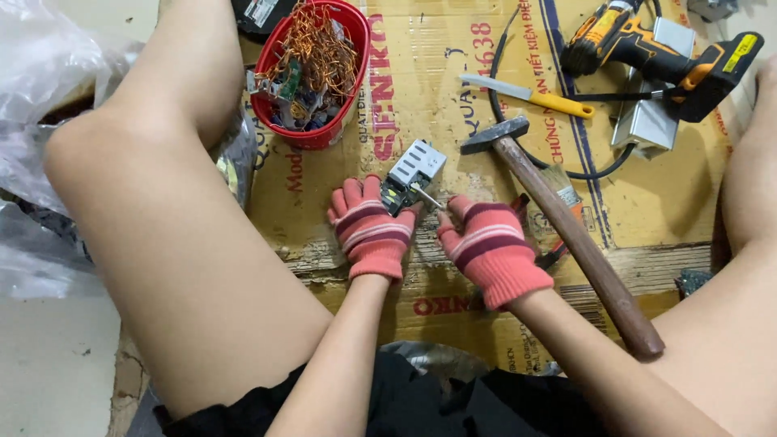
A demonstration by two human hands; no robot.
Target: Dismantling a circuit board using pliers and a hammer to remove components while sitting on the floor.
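Left hand (371,229) grips module (413,176); right hand (488,247) apparently pinches screwdriver (426,197) into it, hammer (558,222) beside. Keep tip seated.

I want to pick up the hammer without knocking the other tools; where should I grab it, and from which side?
Probably grip the hammer on the lower part of its brown wooden handle, near the butt end by the right knee. Come from the right with the right hand: that stretch lies bare on the cardboard, while the head sits up by the yellow-handled knife and black cable.
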